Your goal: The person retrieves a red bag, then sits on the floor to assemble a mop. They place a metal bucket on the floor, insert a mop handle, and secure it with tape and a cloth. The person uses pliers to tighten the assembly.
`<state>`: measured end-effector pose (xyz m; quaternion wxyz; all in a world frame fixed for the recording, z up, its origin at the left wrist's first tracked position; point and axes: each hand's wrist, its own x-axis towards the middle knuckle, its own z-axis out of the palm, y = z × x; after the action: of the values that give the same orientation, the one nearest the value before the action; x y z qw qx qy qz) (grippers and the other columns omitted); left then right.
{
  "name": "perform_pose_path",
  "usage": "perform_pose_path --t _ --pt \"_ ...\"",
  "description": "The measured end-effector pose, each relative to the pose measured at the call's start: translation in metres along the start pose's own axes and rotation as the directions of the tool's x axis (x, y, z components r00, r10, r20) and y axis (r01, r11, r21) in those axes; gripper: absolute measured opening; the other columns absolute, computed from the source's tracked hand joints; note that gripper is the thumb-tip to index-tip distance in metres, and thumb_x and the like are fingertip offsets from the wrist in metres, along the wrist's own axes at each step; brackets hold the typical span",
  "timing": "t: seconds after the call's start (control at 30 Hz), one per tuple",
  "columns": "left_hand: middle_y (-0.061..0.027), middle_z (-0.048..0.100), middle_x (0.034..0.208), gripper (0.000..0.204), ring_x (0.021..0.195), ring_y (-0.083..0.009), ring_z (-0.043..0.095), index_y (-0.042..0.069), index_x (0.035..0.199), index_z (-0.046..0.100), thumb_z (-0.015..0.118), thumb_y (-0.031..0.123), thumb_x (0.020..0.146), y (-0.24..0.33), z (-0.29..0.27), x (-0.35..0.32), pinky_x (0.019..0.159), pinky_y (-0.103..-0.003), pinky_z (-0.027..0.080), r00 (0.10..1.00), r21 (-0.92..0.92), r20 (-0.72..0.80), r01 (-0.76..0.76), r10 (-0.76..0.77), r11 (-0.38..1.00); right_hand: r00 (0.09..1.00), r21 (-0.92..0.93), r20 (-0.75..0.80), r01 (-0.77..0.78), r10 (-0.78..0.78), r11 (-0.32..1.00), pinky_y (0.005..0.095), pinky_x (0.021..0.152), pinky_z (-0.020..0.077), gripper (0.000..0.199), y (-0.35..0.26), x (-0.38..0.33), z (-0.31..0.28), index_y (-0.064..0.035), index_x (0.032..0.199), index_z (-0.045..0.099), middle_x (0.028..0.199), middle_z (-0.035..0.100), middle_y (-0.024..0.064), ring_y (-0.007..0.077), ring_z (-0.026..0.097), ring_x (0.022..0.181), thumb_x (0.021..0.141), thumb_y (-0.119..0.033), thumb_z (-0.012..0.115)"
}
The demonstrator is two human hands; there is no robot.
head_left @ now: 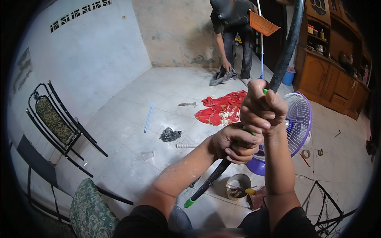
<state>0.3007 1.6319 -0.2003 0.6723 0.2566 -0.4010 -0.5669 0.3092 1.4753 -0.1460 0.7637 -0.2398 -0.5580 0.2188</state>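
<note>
Both hands clamped on one long black pole (pixel 216 174) with a green tip at its low end. The pole runs diagonally, from low centre near the person's lap up and right past the hands and out the top of frame.

Right hand (pixel 262 106): upper grip, fist fully closed round the pole, knuckles toward the camera, forearm rising almost vertical from the lower edge. A bit of green shows just above and below the fist.

Left hand (pixel 235 142): lower grip, just under the right hand and touching it, fingers wrapped round the shaft, forearm coming in diagonally from lower left, dusted white.

Behind the hands: white fan with purple rim and base (pixel 298 119) on the tiled floor (pixel 131 139). Red cloth (pixel 222 109) lies further out. Small round bowl (pixel 238 186) sits near the pole's low end.

Far end of the room: another person (pixel 232 35) bent over, one hand on a grey rag (pixel 222 75), holding a broom with an orange head (pixel 262 23). Folding chair (pixel 55 123) against the left wall.
</note>
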Motion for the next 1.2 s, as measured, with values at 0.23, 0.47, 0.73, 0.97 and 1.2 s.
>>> perform_pose_path --t 0.23,0.47,0.73,0.97,1.2 --pt "-0.0015 0.052 0.056 0.023 0.045 -0.0148 0.050 0.005 0.078 0.060 0.073 0.016 0.094 -0.002 0.000 0.017 0.044 -0.034 0.041 0.759 0.612 -0.498 -0.036 0.420 0.790 0.824 -0.483 -0.528 -0.094 -0.205 0.870 0.0276 0.046 0.0396 0.012 -0.003 0.009 0.025 -0.0038 0.106 0.057 0.058 0.043 -0.0050 0.0067 0.044 0.043 0.100 -0.012 0.065" --pt "-0.0219 0.071 0.077 0.016 0.079 -0.0343 0.076 -0.002 0.091 0.068 0.073 0.014 0.089 0.003 -0.041 0.017 0.069 -0.042 0.056 0.468 0.945 -0.201 0.325 0.861 0.043 0.532 -0.860 -0.510 -0.327 -0.676 0.391 0.0262 0.056 0.0499 0.017 0.027 0.022 0.004 -0.0009 0.102 0.061 0.072 0.060 0.0012 0.0089 0.063 0.064 0.100 -0.014 0.071" --pt "0.0055 0.053 0.060 0.020 0.045 -0.0040 0.044 0.008 0.081 0.063 0.070 0.017 0.097 0.013 -0.022 0.014 0.043 -0.026 0.032 0.477 0.894 -0.430 0.110 0.766 0.434 0.706 -0.750 -0.508 -0.081 -0.494 0.656 0.0255 0.077 0.0541 0.026 -0.002 0.013 0.004 -0.0004 0.121 0.067 0.099 0.076 0.0072 0.0083 0.067 0.085 0.104 -0.020 0.070" --pt "0.0012 0.057 0.056 0.034 0.049 -0.0084 0.049 0.001 0.072 0.067 0.078 0.023 0.096 0.006 -0.028 0.019 0.048 -0.030 0.039 0.530 0.783 -0.580 0.156 0.618 0.602 0.627 -0.894 -0.445 -0.262 -0.639 0.364 0.0304 0.091 0.0528 0.034 0.001 0.013 0.003 -0.0055 0.125 0.060 0.111 0.070 0.0080 0.0128 0.066 0.099 0.099 -0.019 0.078" --pt "0.0039 0.050 0.053 0.033 0.041 -0.0063 0.046 0.008 0.074 0.061 0.076 0.025 0.098 0.021 -0.022 0.005 0.040 -0.027 0.034 0.649 0.813 -0.565 0.331 0.510 0.479 0.550 -0.898 -0.409 -0.099 -0.728 0.429 0.0325 0.096 0.0541 0.026 -0.053 -0.004 -0.008 -0.0028 0.120 0.064 0.103 0.078 0.0126 0.0168 0.072 0.098 0.112 -0.027 0.056"
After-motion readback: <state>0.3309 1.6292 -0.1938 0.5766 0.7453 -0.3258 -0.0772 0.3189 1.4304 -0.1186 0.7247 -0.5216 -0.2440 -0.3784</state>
